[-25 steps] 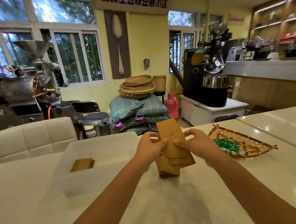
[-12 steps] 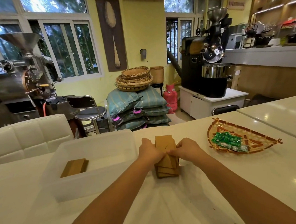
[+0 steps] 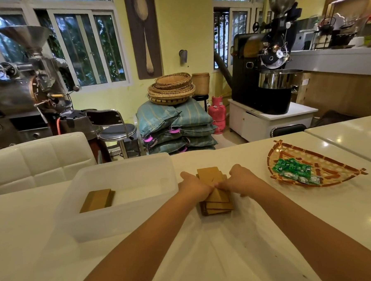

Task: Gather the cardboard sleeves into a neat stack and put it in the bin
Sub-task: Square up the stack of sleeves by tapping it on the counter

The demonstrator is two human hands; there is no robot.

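A pile of brown cardboard sleeves [image 3: 216, 204] lies on the white table, its layers slightly fanned at the near end. My left hand [image 3: 193, 186] grips the pile from the left and my right hand [image 3: 241, 180] from the right, thumbs meeting on top. Left of the pile stands the translucent white plastic bin [image 3: 124, 221], with a small stack of sleeves [image 3: 97, 199] lying flat inside it.
A woven fan-shaped tray [image 3: 332, 167] with green wrapped sweets [image 3: 293, 170] lies to the right on the table. A white padded chair [image 3: 37, 158] stands behind the bin. A second table [image 3: 356, 135] adjoins at the far right. Coffee roasters, sacks and baskets fill the room beyond.
The sleeves that both hands held up tilted a second ago have come down flat onto the pile on the table. Both hands now press the pile from its sides.
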